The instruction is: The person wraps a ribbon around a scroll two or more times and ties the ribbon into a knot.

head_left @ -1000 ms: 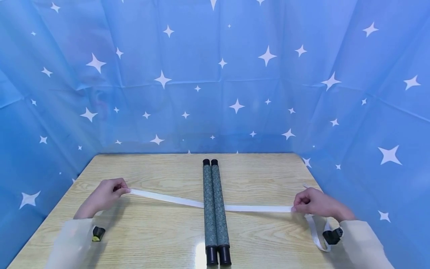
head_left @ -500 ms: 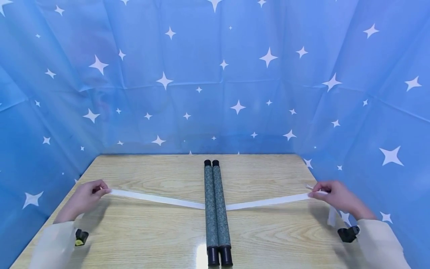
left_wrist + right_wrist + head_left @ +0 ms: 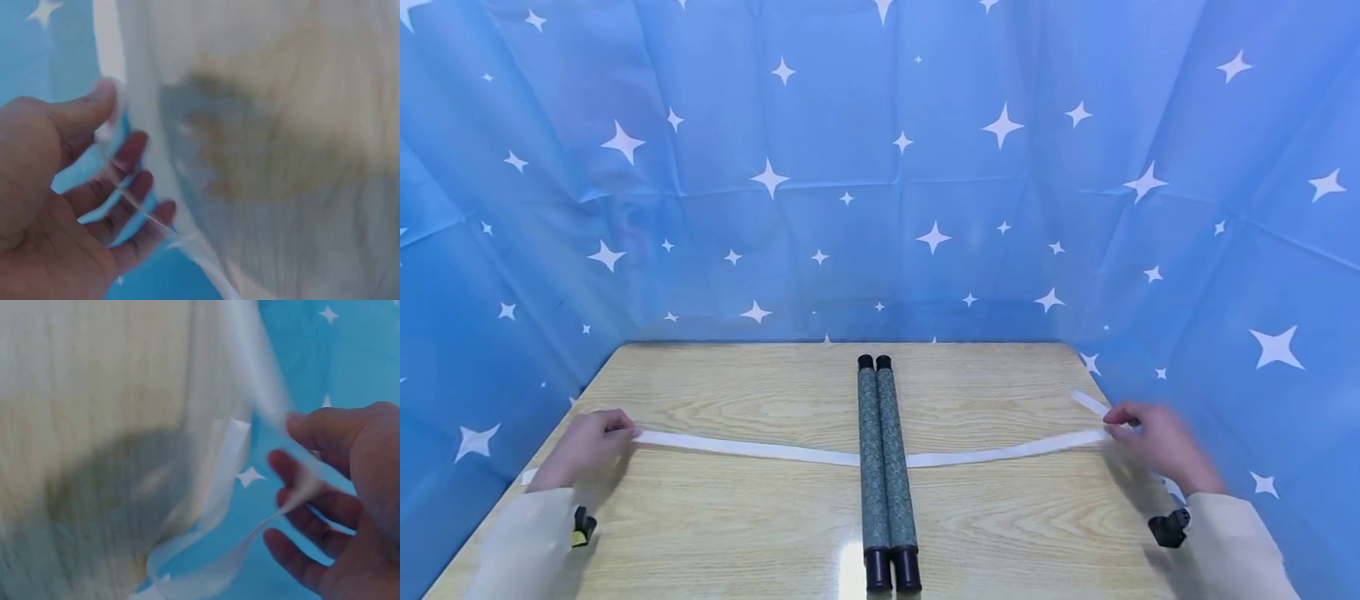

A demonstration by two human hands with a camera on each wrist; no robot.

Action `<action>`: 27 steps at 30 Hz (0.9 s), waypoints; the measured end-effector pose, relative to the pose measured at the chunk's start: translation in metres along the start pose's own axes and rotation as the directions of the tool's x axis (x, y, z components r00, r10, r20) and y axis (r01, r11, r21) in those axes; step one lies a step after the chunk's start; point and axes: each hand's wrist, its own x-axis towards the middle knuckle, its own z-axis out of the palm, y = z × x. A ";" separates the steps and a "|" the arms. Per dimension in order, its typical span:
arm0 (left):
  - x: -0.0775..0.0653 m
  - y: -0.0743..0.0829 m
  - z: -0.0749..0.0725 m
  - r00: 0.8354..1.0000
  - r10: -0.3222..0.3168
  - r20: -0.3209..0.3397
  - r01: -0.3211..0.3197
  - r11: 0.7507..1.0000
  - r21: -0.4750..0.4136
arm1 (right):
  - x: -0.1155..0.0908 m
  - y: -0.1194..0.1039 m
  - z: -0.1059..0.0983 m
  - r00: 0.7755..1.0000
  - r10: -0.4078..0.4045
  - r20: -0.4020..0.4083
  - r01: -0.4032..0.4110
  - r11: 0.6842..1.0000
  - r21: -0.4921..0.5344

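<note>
A white ribbon crosses the table and passes beneath a scroll rolled into two parallel green rolls with black end knobs. My left hand holds the ribbon at the left edge of the table, thumb against it in the left wrist view, other fingers loosely bent. On the right, my right hand holds the other stretch between thumb and forefinger, slightly above the tabletop. Past that hand the loose ribbon tail loops down, blurred in the right wrist view. The ribbon's middle is hidden under the scroll.
The wooden table carries the scroll at its middle, lying front to back. A blue curtain with white stars surrounds the back and both sides. Black wrist cameras hang below both sleeves.
Both hands have moved outward, drawing the ribbon out to each side. During the last half second the ribbon has slackened and sunk toward the table. The scroll has stayed in place.
</note>
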 end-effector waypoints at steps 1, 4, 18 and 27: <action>0.001 0.002 0.003 1.000 -0.008 0.007 0.008 1.000 0.015 | 0.000 0.000 0.004 1.000 -0.004 0.008 0.004 1.000 -0.006; 0.001 0.011 0.011 0.999 -0.042 0.029 0.040 0.997 0.062 | 0.000 0.000 0.012 1.000 0.000 0.014 0.001 1.000 -0.024; 0.002 0.128 0.039 1.000 0.011 -0.013 -0.011 1.000 0.021 | 0.003 -0.056 0.025 0.993 0.111 0.049 -0.112 0.994 0.016; 0.005 0.184 0.085 0.975 -0.118 0.188 0.123 0.992 -0.015 | 0.008 -0.077 0.046 0.965 0.179 0.189 -0.189 0.981 0.036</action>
